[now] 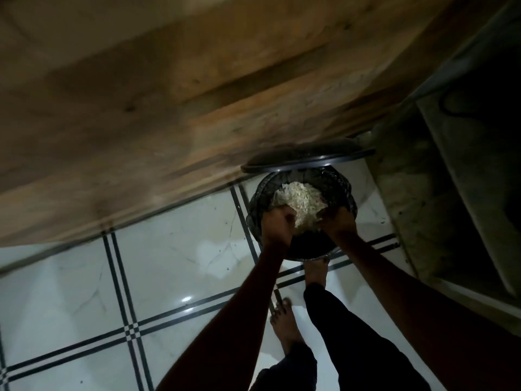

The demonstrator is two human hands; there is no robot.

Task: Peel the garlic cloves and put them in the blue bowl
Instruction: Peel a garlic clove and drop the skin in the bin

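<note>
Both hands, left hand (277, 224) and right hand (337, 221), grasp pale garlic peels (298, 201) over a black bin (304, 246); no writing shows.

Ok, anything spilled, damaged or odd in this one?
Nothing spilled that shows. Odd for the task: no blue bowl in view. Both hands, left and right, hold a pale heap, probably garlic skins, over an open pedal bin, lid up. Dim and blurred.
</note>
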